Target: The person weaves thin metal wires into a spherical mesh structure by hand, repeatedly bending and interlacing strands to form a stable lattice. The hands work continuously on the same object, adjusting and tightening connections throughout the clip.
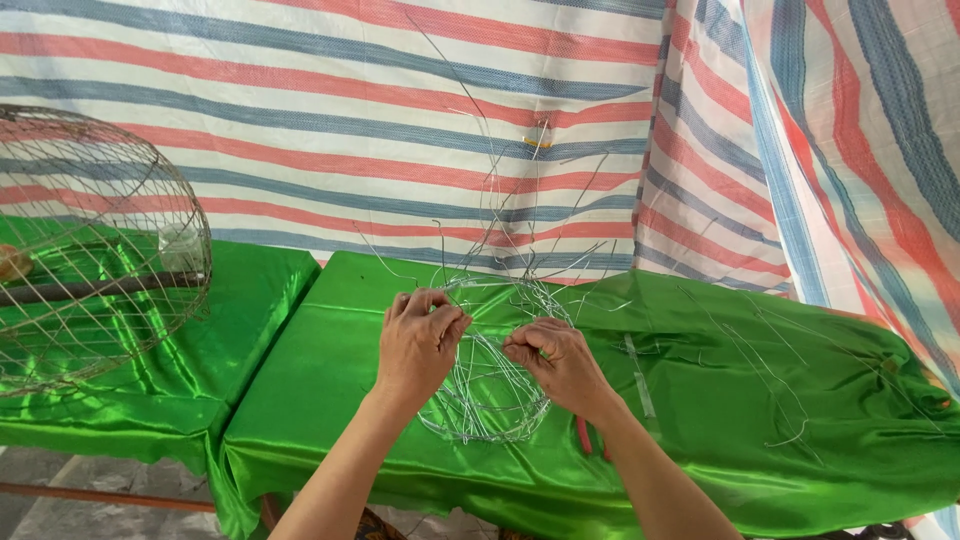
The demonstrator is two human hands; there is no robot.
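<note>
Wire frame (487,385), thin and silvery, lies on the green cloth (330,380) at centre, loose strands rising toward 12 o'clock. Left hand (418,340) is curled closed, pinching its rim at 10 o'clock. Right hand (560,362) likewise pinches a strand at 2 o'clock. Finished wire cage (95,245) stands at 9 o'clock.

A shiny green satin tablecloth (330,400) lies under silvery thin wire loops (490,385); the woven tarpaulin backdrop (330,110) shows red, blue and white stripes; beside them, seemingly red-handled pliers (583,437).
</note>
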